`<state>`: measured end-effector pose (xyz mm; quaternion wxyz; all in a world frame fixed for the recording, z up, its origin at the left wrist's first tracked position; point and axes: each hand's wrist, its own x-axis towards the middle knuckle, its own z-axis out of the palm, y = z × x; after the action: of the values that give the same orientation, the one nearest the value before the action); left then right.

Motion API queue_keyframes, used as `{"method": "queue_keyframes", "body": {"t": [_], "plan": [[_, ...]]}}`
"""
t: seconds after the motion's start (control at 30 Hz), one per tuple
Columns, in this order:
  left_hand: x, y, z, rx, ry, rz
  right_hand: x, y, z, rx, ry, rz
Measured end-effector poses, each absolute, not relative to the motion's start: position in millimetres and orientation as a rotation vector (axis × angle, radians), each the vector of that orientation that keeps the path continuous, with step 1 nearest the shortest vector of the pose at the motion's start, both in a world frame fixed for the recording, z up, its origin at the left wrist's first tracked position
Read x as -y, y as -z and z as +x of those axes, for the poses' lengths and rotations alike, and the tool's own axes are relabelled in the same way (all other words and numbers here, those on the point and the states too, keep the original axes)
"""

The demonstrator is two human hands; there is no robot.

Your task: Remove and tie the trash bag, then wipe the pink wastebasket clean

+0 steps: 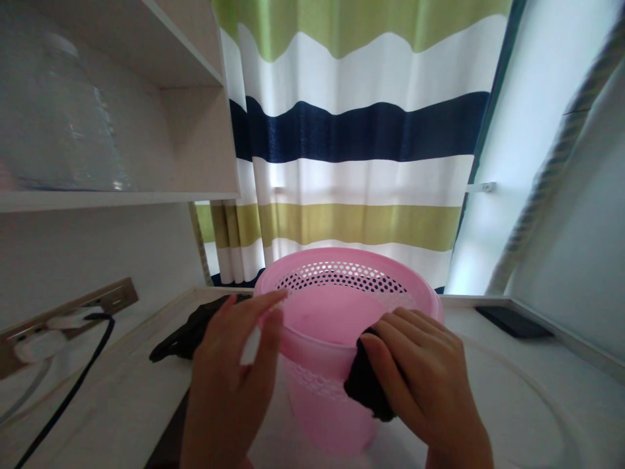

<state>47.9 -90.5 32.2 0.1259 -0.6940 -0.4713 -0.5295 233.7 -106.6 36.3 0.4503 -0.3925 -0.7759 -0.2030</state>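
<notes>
A pink plastic basket [342,309] with a perforated wall stands on the white desk [508,404] in front of me. My left hand [229,371] rests on the basket's near left rim, fingers stretched out and apart. My right hand [424,378] is closed on a small black cloth [364,384], pressing it against the basket's near right rim and outer wall.
A dark object [190,332] lies on the desk left of the basket. A wall socket strip [63,319] with a white plug and black cable is at the left. A shelf [117,195] hangs above. A striped curtain [361,143] is behind; a black phone [512,321] lies right.
</notes>
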Motion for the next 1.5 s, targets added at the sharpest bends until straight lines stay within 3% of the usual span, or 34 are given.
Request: {"method": "queue_keyframes", "body": {"t": [0.1, 0.2, 0.63, 0.73, 0.87, 1.03, 1.17, 1.37, 1.5], "plan": [[108, -38, 57, 0.994, 1.213, -2.445, 109, -37, 226, 1.925, 0.552, -0.975], [109, -40, 58, 0.95, 1.099, -2.525, 109, -37, 230, 1.966, 0.537, -0.975], [58, -24, 20, 1.547, 1.452, -1.73, 89, -34, 255, 1.982, 0.397, -0.974], [77, -30, 37, 1.355, 1.521, -1.953, 93, -35, 239, 1.959, 0.488, -0.999], [100, -36, 61, 0.945, 1.256, -2.386, 96, -35, 227, 1.936, 0.571, -1.027], [103, -38, 62, 0.831, 1.154, -2.467, 96, -35, 229, 1.983, 0.558, -1.039], [98, -38, 55, 0.855, 1.317, -2.431, 97, -35, 240, 2.01, 0.505, -0.992], [64, -24, 33, 0.975, 1.989, -1.774, 104, -35, 265, 2.023, 0.304, -0.878], [45, -17, 22, 1.359, 1.864, -1.493, 108, -34, 268, 1.99, 0.285, -0.893]]}}
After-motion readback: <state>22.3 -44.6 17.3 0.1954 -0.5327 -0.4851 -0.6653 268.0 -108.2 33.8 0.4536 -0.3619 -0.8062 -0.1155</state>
